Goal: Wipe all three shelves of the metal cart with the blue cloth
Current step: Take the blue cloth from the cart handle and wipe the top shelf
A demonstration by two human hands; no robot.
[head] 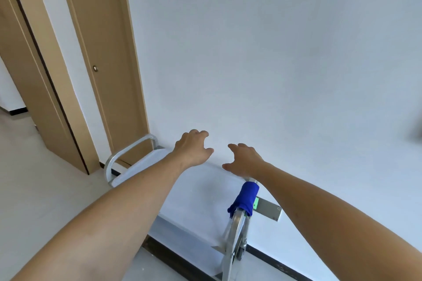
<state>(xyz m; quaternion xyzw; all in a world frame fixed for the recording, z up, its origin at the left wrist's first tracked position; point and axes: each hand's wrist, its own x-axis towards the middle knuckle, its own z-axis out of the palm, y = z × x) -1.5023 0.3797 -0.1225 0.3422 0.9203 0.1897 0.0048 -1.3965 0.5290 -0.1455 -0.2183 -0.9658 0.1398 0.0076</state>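
The metal cart (pixel 198 191) stands against a white wall, seen from above; its bare top shelf fills the lower middle of the view. The blue cloth (pixel 245 198) is draped over the cart's right handle (pixel 235 228). My left hand (pixel 194 147) hovers over the far edge of the top shelf, fingers spread and holding nothing. Just to its right my right hand (pixel 244 159) is also open and empty, a little above and beyond the cloth. The lower shelves are mostly hidden beneath the top one.
A second curved handle (pixel 127 155) rises at the cart's left end, close to a tan wooden door (pixel 102 59) and its frame. Pale floor (pixel 45 189) lies to the left. A dark baseboard (pixel 274 262) runs along the wall.
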